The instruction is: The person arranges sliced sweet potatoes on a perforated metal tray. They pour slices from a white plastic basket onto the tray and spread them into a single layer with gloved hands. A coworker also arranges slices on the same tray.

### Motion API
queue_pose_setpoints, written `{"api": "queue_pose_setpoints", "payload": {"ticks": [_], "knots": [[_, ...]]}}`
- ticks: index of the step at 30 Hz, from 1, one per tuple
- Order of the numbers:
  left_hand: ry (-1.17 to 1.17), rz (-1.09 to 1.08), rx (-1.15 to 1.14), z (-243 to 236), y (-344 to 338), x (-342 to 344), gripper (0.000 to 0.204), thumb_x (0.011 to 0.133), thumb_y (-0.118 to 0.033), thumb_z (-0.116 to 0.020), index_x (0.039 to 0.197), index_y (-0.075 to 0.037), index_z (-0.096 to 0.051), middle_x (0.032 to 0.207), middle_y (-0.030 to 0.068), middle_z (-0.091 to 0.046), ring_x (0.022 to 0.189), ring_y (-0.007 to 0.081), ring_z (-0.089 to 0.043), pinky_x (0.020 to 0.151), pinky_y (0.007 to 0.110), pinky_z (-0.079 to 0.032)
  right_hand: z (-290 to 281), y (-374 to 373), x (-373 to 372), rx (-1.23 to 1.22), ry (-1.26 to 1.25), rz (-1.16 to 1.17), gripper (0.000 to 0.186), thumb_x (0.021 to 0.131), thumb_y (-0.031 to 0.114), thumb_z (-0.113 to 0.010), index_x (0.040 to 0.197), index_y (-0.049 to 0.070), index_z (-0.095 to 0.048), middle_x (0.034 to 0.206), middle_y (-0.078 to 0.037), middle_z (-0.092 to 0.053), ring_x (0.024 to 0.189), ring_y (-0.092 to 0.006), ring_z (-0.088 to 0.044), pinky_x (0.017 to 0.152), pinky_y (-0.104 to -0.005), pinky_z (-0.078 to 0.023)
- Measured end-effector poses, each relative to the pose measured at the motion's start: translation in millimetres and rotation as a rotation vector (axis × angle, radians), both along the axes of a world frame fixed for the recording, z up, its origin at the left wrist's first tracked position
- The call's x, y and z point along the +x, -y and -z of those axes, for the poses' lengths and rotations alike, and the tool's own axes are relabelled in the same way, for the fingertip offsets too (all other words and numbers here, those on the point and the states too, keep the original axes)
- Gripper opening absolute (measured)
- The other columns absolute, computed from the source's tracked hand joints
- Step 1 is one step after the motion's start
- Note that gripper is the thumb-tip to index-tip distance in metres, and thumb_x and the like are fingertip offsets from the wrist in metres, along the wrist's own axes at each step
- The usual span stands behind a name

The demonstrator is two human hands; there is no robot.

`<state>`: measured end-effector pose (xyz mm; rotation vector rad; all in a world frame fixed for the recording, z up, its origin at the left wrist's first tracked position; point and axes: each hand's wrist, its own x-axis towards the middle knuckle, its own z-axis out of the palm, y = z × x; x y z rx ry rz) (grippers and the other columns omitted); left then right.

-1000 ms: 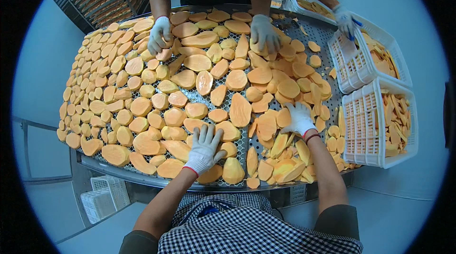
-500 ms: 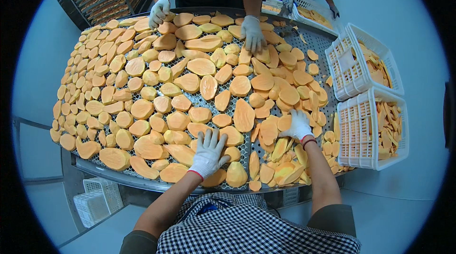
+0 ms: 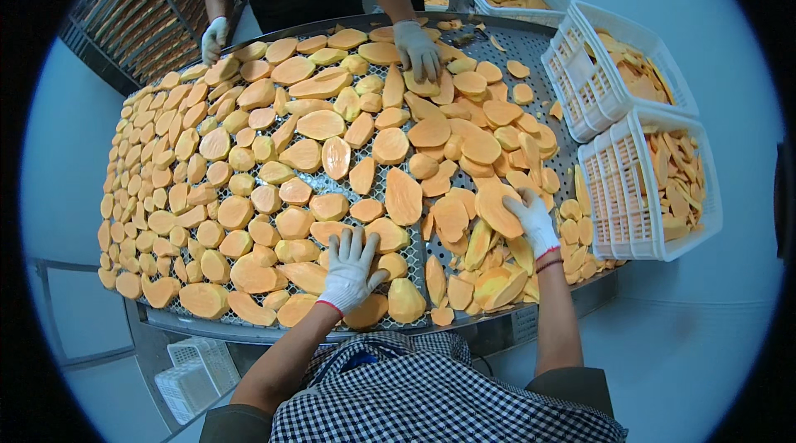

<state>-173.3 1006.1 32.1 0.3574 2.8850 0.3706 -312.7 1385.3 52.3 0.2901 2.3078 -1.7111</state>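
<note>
My right hand, in a white glove, grips the edge of a large oval mango slice, orange and peeled, above the heap of slices on the right. Its thumb and the slice's underside are partly hidden. Flat on the slices near the front edge lies my left hand, also gloved, with its fingers spread and nothing held. Mango slices in a single layer cover the mesh tray to the left. Beneath the heap is a perforated metal tabletop.
Two white crates of orange pieces stand at the right edge. Across the table, a co-worker's gloved hand touches slices; their other hand is near the far edge. A tray rack stands behind. White baskets sit below left.
My right hand has taken hold of a large slice and raised it slightly from the heap. My left hand stays on the same slices. The view has shifted, moving the co-worker leftward.
</note>
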Motion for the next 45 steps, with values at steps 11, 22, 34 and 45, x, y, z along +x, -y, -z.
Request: {"api": "queue_pose_setpoints", "payload": {"ticks": [11, 22, 34, 45], "knots": [[0.478, -1.011, 1.916, -36.6, -59.9, 3.5, 0.061, 0.09, -0.042, -0.065, 0.141, -0.013, -0.049, 0.138, 0.0077, -0.057, 0.128, 0.0229, -0.053, 0.111, 0.042, -0.041, -13.7, 213.9, 96.3, -0.322, 0.061, -0.09, 0.051, 0.104, 0.035, -0.052, 0.138, -0.003, -0.051, 0.129, -0.021, -0.063, 0.121, -0.0275, -0.06, 0.103, -0.0329, -0.046], [0.267, -0.721, 2.343, -72.7, 97.3, -19.5, 0.074, 0.083, -0.024, -0.065, 0.148, -0.003, -0.039, 0.141, 0.0206, -0.054, 0.13, 0.0384, -0.055, 0.109, 0.065, -0.044, -53.8, 281.0, -35.8, 0.61, -0.28, -0.468, 0.054, 0.088, 0.035, -0.07, 0.133, 0.009, -0.058, 0.122, -0.02, -0.066, 0.11, -0.0369, -0.065, 0.091, -0.0434, -0.054], [0.56, -0.582, 2.497, -48.8, 142.1, 0.2, 0.088, 0.092, -0.072, -0.048, 0.152, -0.009, -0.035, 0.143, 0.0255, -0.049, 0.138, 0.0443, -0.044, 0.103, 0.066, -0.046, 4.3, 300.0, -78.9, 1.019, -0.235, -0.843, 0.076, 0.068, 0.037, -0.089, 0.13, 0.008, -0.056, 0.127, -0.017, -0.056, 0.105, -0.0323, -0.068, 0.085, -0.0436, -0.059], [0.433, -0.831, 1.985, -18.1, 138.9, -48.1, 0.07, 0.095, -0.054, -0.061, 0.146, -0.008, -0.044, 0.13, 0.0174, -0.058, 0.116, 0.0305, -0.062, 0.097, 0.053, -0.056, -7.7, 287.1, -96.7, 0.788, -0.273, -0.889, 0.044, 0.071, 0.027, -0.081, 0.107, 0.006, -0.067, 0.105, -0.019, -0.069, 0.101, -0.0362, -0.067, 0.089, -0.0443, -0.055]]}}
